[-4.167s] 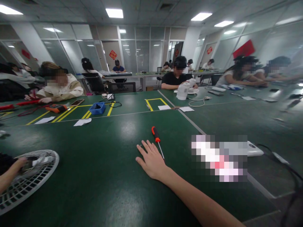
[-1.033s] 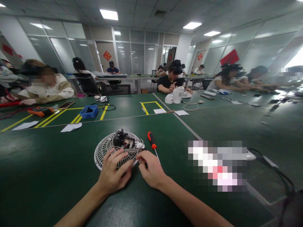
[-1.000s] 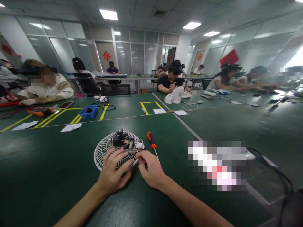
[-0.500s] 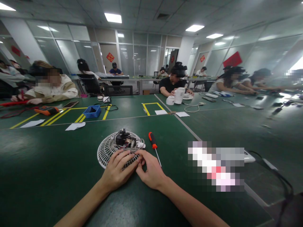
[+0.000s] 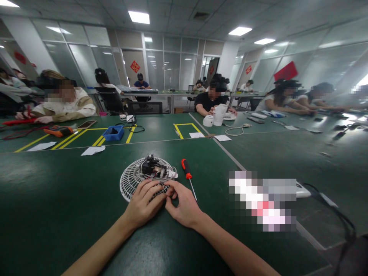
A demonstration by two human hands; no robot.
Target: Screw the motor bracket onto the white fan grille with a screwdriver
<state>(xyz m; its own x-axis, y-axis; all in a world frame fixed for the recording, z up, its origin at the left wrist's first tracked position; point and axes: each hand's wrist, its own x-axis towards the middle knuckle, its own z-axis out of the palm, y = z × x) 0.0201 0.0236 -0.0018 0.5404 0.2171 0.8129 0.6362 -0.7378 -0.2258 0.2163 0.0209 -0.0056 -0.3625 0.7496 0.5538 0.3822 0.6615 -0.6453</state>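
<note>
A round white fan grille (image 5: 128, 180) lies flat on the green table in front of me. On it rests a dark fan motor assembly (image 5: 151, 167) with grey wires coiled about it. My left hand (image 5: 145, 203) lies over the near edge of the grille, fingers bent and closed on it, the thumb side towards the right hand. My right hand (image 5: 184, 205) is curled with thumb and fingers drawn together at the grille's near right edge; whatever is between its fingertips is hidden. Just right of the grille lies a red and black screwdriver (image 5: 186, 169), its shaft pointing towards me.
A blue bin (image 5: 113, 133), an orange multimeter (image 5: 59, 131) and paper sheets (image 5: 93, 150) lie beyond on the left. Across the table a person in black (image 5: 205, 102) handles white fan parts (image 5: 220, 115). A blurred-out patch and a black cable (image 5: 339, 214) are at right.
The view has shifted slightly. Both hands stay at the grille's near edge with almost the same pose; the screwdriver has not moved on the table.
</note>
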